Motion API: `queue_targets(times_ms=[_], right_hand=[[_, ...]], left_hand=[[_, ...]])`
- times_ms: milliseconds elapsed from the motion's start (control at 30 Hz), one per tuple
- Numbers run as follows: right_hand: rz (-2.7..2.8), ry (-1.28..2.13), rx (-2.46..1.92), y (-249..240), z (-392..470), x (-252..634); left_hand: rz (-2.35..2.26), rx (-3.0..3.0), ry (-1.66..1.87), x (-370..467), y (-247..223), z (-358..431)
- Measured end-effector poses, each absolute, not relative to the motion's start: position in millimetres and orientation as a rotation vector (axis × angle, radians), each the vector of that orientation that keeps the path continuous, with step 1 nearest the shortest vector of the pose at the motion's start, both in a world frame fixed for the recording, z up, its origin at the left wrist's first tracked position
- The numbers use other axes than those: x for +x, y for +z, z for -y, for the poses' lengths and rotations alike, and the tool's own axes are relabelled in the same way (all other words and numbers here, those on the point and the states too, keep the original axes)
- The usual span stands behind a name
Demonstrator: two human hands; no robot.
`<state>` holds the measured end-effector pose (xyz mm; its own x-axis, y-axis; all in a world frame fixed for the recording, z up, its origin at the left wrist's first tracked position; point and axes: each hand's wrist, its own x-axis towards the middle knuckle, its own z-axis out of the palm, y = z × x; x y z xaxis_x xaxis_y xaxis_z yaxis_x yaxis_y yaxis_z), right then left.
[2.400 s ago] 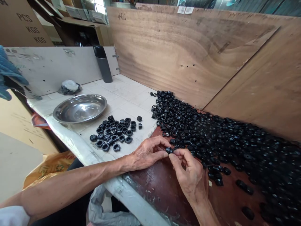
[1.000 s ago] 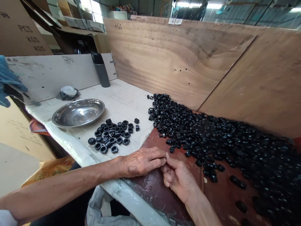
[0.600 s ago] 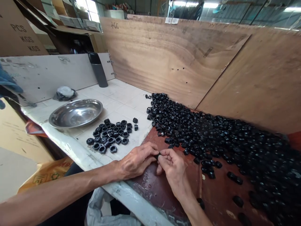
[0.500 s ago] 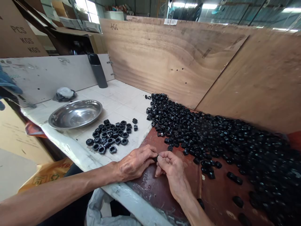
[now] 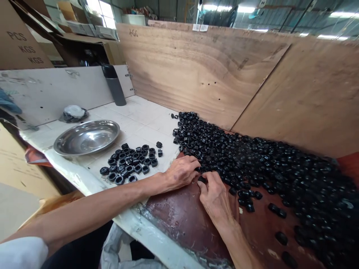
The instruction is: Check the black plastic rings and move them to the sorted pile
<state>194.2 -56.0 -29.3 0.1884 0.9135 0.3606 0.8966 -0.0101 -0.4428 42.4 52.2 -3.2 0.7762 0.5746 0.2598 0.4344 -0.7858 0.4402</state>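
Observation:
My right hand (image 5: 215, 194) pinches a small black plastic nut (image 5: 202, 180) between thumb and fingers, just above the red-brown board. Close to its left, my left hand (image 5: 182, 172) reaches to the near edge of a big heap of black plastic nuts (image 5: 241, 153). Its fingers are curled and closed, the tips touching dark pieces there; what they grip is mostly hidden. A smaller group of black ring-shaped nuts (image 5: 129, 160) lies on the white surface, left of my hands.
A shallow steel bowl (image 5: 86, 138) stands on the white tabletop (image 5: 146, 112), with a dark flask (image 5: 114, 85) behind it. Beside the bowl lies a plastic-wrapped bundle (image 5: 74, 113). Tall wooden boards (image 5: 179, 67) wall off the back. Loose nuts (image 5: 277, 210) lie at right.
My hands were together over the board, both at one small black piece. They have moved apart and forward to the heap's edge, the left one farther in.

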Motion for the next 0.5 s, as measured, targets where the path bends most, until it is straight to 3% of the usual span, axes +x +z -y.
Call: queue_targets(times_ms=[300,500], right_hand=[[1.725,0.195,-1.891,-11,63,193],[1.567,0.330,-1.931,-13,60,197]], left_hand=[[-0.787,2.398,0.552,18,5,-42],[-0.785,2.410,0.626,10,-18,-34]])
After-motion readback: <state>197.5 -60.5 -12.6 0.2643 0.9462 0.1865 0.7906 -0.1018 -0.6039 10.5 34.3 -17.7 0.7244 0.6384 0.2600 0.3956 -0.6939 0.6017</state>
